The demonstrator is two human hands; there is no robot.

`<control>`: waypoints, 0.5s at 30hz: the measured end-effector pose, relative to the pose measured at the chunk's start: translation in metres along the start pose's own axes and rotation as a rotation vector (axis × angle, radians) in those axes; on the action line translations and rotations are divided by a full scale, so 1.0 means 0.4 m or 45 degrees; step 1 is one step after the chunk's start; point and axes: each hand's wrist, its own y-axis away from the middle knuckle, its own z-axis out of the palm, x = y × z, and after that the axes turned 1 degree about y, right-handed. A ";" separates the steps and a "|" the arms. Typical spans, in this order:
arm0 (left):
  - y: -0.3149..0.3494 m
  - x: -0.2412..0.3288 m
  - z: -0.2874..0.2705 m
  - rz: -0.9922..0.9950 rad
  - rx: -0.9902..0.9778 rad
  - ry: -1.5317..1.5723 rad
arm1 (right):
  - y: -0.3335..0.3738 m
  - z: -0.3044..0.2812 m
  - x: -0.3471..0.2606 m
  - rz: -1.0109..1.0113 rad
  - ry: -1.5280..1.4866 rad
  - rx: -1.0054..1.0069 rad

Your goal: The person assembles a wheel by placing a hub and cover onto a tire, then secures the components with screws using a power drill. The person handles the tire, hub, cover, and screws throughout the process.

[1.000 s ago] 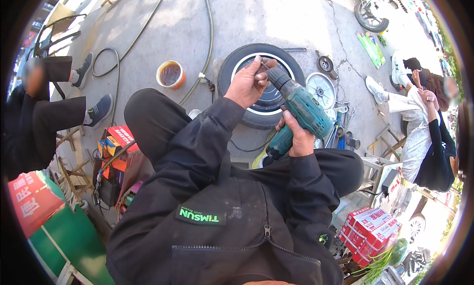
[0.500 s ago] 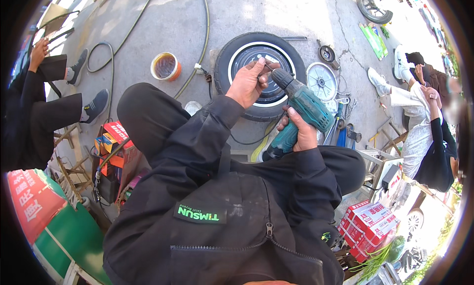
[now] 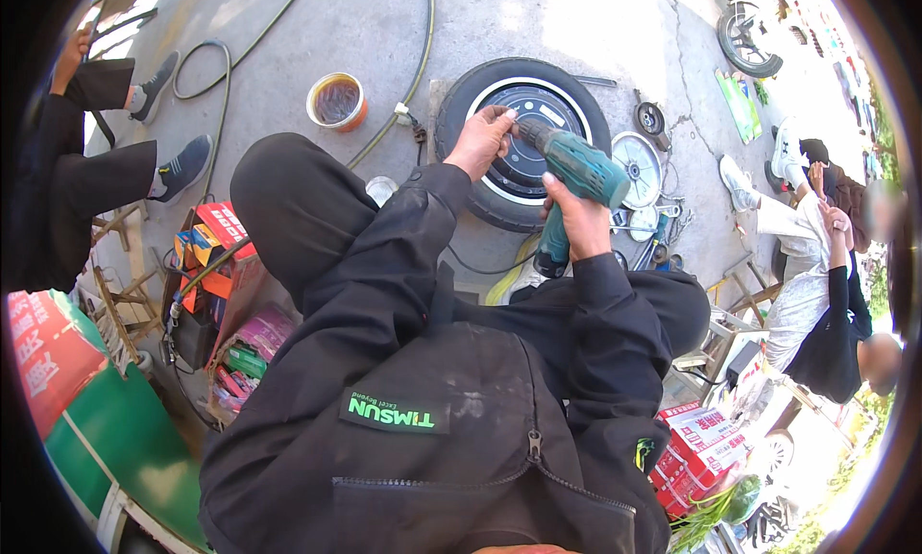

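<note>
Ahead of your knees, on the concrete floor [image 3: 576,16]: a small wheel [image 3: 523,141] with a black tyre and a white-ringed rim is lying flat, hub face up, and you are working over it with both hands.
Drill position: you are holding the teal cordless drill [image 3: 576,184] above the near right part of the wheel, between your chest and the hub.
Drill long axis: its body is running from lower right to upper left, nose pointing toward the hub and tilting down at it; the grip is hanging back toward you.
Right hand [image 3: 576,218]: you are wrapping it closed around the drill's grip, fingers fully curled.
Left hand [image 3: 485,136]: you are pinching the drill's nose with curled fingers, right over the hub; whether a bit or fastener is between them you cannot tell.
Nearer hand: your left is sitting closer to the hub, your right trailing behind on the grip.
Wheel direction from hands: directly beneath and just beyond them, away from your body.
Around the wheel: a round tin [image 3: 338,101] of dark liquid is standing to the left, a hose [image 3: 408,69] is curving past, and a silver disc [image 3: 639,165] is lying just to the right.
Bystanders: one person's legs [image 3: 106,170] are showing at far left, another person [image 3: 816,295] is sitting at right, both well apart from you.
</note>
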 end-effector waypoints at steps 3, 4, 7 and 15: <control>-0.037 0.020 -0.036 0.159 0.127 -0.383 | -0.068 0.035 -0.038 -0.082 0.100 -0.092; -0.058 0.018 -0.060 0.236 0.179 -0.554 | -0.101 0.049 -0.060 -0.045 0.228 -0.111; -0.079 0.031 -0.089 0.314 0.181 -0.900 | -0.214 0.059 -0.076 -0.059 0.481 -0.121; -0.092 -0.006 -0.149 0.176 0.094 -1.114 | -0.340 0.073 -0.090 0.083 0.861 -0.297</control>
